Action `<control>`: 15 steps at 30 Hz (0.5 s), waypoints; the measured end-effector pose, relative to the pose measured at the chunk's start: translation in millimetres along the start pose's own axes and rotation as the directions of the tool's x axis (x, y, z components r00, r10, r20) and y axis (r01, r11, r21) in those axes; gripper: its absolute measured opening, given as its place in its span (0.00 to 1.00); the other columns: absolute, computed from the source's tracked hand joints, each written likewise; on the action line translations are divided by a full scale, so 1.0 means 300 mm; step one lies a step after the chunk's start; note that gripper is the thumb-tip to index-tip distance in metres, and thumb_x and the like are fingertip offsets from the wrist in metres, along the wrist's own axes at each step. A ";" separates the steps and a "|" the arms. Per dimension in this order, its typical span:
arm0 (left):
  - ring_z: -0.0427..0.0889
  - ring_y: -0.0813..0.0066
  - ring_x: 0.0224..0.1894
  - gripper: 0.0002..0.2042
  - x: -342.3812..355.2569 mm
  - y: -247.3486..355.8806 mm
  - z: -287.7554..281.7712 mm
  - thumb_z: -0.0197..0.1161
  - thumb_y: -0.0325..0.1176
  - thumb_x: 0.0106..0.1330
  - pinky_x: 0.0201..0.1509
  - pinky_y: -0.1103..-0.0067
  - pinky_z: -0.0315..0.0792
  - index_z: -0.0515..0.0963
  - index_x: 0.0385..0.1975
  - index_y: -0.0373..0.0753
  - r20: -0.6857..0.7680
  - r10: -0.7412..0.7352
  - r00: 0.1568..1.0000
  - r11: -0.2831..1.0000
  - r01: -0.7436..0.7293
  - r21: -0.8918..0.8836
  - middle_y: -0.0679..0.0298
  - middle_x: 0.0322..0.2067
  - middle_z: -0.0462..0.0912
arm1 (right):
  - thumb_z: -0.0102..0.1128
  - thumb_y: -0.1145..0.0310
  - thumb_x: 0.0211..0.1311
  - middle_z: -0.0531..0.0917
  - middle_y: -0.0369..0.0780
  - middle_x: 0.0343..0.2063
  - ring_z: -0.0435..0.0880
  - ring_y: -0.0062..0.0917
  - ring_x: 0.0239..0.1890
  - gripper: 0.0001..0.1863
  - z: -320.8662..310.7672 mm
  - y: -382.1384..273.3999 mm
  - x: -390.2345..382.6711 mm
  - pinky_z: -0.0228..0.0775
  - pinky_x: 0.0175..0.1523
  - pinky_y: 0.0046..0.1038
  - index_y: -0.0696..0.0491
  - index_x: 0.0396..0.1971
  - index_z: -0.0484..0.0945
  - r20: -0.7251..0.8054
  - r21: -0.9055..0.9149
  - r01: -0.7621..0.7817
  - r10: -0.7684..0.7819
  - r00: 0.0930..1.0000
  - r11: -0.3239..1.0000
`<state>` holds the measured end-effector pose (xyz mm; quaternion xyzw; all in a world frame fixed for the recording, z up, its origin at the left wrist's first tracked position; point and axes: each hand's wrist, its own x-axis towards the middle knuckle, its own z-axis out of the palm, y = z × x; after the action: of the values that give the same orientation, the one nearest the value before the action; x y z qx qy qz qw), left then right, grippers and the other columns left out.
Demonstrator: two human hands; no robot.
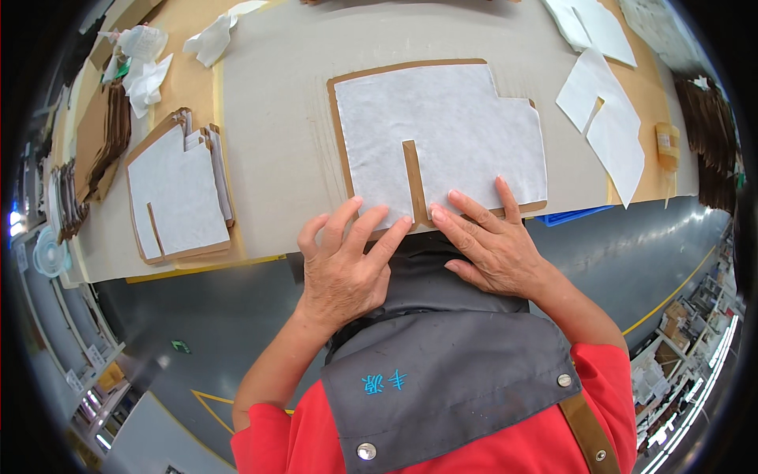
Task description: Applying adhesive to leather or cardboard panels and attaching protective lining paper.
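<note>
A white sheet [462, 134] with a notched top right corner and a narrow slot lies flat on a slightly larger brown panel [414, 182] at the table's near edge. Brown shows as a border around the white and through the slot. My left hand [346, 265] has its fingers spread, its fingertips resting on the sheet's lower edge left of the slot. On the other side of the slot, my right hand [496, 246] lies with fingers spread over the lower edge. Neither hand grips anything.
At left on the table [276, 142] sits a stack of similar white-faced panels [178, 197], with piled brown panels [104, 138] beyond. Slotted white sheets [612, 138] and an orange-yellow object [668, 147] lie at right. Something blue [572, 215] pokes from under the near edge.
</note>
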<state>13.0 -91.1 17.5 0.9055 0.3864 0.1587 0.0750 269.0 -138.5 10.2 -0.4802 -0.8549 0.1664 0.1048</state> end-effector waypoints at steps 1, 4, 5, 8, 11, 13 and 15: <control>0.71 0.66 0.60 0.26 -0.002 0.002 -0.002 0.63 0.27 0.48 0.62 0.63 0.54 0.83 0.51 0.54 0.002 -0.002 1.000 1.000 0.002 0.009 0.70 0.52 0.78 | 0.66 0.52 0.59 0.71 0.28 0.67 0.64 0.23 0.72 0.40 0.000 -0.002 0.000 0.27 0.78 0.57 0.44 0.71 0.64 0.000 0.004 -0.003 0.003 1.000 1.000; 0.71 0.65 0.61 0.27 -0.003 0.007 -0.010 0.63 0.27 0.48 0.62 0.63 0.54 0.83 0.53 0.54 0.018 -0.007 1.000 1.000 0.007 0.016 0.70 0.52 0.77 | 0.68 0.52 0.57 0.71 0.28 0.66 0.63 0.23 0.73 0.41 0.011 -0.002 -0.004 0.27 0.78 0.57 0.44 0.71 0.64 -0.011 0.006 -0.003 0.003 1.000 1.000; 0.71 0.65 0.61 0.28 -0.001 0.008 -0.014 0.62 0.27 0.48 0.62 0.63 0.54 0.82 0.54 0.54 0.033 -0.010 0.999 1.000 0.010 0.011 0.69 0.52 0.77 | 0.68 0.52 0.57 0.71 0.28 0.66 0.63 0.23 0.73 0.41 0.012 -0.002 -0.005 0.27 0.78 0.57 0.44 0.71 0.64 -0.013 0.006 -0.002 0.002 1.000 1.000; 0.71 0.66 0.61 0.30 0.006 0.004 -0.031 0.62 0.27 0.49 0.62 0.63 0.54 0.80 0.58 0.52 0.040 -0.063 0.997 0.996 0.065 -0.062 0.68 0.53 0.77 | 0.68 0.52 0.57 0.70 0.29 0.68 0.62 0.23 0.73 0.41 0.012 0.000 -0.010 0.26 0.78 0.58 0.44 0.71 0.64 -0.011 0.014 -0.012 0.013 1.000 1.000; 0.69 0.66 0.66 0.29 0.003 -0.007 -0.043 0.57 0.26 0.54 0.67 0.63 0.51 0.77 0.61 0.45 0.014 -0.106 0.994 0.993 0.107 -0.057 0.66 0.62 0.74 | 0.66 0.51 0.59 0.68 0.29 0.70 0.59 0.24 0.75 0.40 -0.001 -0.002 -0.015 0.24 0.77 0.59 0.43 0.71 0.64 -0.078 0.014 -0.020 0.021 0.997 1.000; 0.67 0.67 0.69 0.29 -0.003 0.008 -0.034 0.57 0.27 0.55 0.70 0.61 0.48 0.75 0.63 0.43 0.065 -0.048 0.997 0.999 0.050 -0.021 0.65 0.65 0.72 | 0.63 0.48 0.61 0.64 0.30 0.72 0.57 0.25 0.76 0.38 -0.008 0.000 -0.013 0.23 0.77 0.60 0.42 0.71 0.65 -0.083 -0.021 -0.031 0.029 0.996 0.999; 0.59 0.68 0.76 0.30 -0.012 0.034 -0.016 0.58 0.37 0.64 0.77 0.55 0.37 0.69 0.68 0.39 0.219 0.026 0.975 1.000 -0.027 -0.001 0.62 0.71 0.65 | 0.61 0.46 0.62 0.64 0.31 0.72 0.57 0.26 0.76 0.38 0.001 -0.001 -0.012 0.23 0.77 0.61 0.42 0.71 0.65 -0.070 -0.026 -0.022 0.021 0.997 0.999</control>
<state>16.0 -100.7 23.9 0.9226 0.3640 0.0585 0.1139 270.5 -141.7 9.9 -0.4962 -0.8476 0.1390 0.1262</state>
